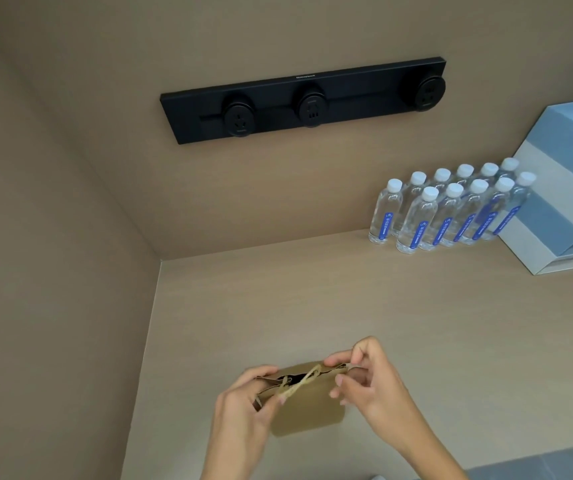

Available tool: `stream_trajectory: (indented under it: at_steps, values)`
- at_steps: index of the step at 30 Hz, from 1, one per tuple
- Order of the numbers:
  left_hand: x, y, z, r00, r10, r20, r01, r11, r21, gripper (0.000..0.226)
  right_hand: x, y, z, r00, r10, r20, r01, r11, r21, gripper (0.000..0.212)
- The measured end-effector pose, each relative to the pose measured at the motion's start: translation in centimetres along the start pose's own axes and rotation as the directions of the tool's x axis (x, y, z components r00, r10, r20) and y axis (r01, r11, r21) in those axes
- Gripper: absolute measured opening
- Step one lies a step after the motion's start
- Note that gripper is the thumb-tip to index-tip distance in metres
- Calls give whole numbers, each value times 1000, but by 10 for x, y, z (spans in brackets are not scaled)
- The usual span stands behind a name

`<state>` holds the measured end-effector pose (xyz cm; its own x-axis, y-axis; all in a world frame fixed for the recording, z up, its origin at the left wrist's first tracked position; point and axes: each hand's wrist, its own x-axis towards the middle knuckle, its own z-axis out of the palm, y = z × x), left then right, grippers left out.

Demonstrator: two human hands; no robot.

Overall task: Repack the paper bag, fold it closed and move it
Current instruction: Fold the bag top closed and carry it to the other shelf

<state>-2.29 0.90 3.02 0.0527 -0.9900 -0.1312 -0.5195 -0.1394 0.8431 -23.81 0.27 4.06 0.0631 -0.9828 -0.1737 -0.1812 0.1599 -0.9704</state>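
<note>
both hands, left hand (243, 403) and right hand (368, 382), pinch the light, crushable paper bag (307, 407) at its rim, best gripped there.

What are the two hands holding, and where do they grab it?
A small paper bag. The left hand pinches the left end of its open top, the right hand the right end, near the twine handles.

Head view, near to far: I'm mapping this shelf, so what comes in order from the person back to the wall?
Paper bag held by both hands → bare shelf → water bottles → socket strip on the wall.
</note>
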Motion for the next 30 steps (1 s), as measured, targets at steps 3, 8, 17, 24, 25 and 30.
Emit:
stream_trajectory:
  at_steps: [3,8,17,24,25,30]
  values:
    - [1,-1,4,997,-68,-43,62,991,-123,40,0,-3,0,1000,18,-13,-16,984,176,19]
    - [0,-11,1,976,-217,-19,162,782,-601,57,5,0,12,994,23,-104,-18,999,50,9]
    - [1,-10,19,994,-109,-28,102,979,-175,57,9,30,25,999,52,-10,-53,953,-298,50]
    - [8,-17,22,996,-86,-30,86,996,14,27,24,37,17,998,57,-9,-57,955,-291,30]
    - [10,-19,21,995,-94,-26,94,995,-29,26,26,38,16,998,56,-20,-59,973,-221,31]
    - [14,-42,15,989,-150,15,147,943,-299,15,27,53,18,998,55,9,-55,998,-23,22]
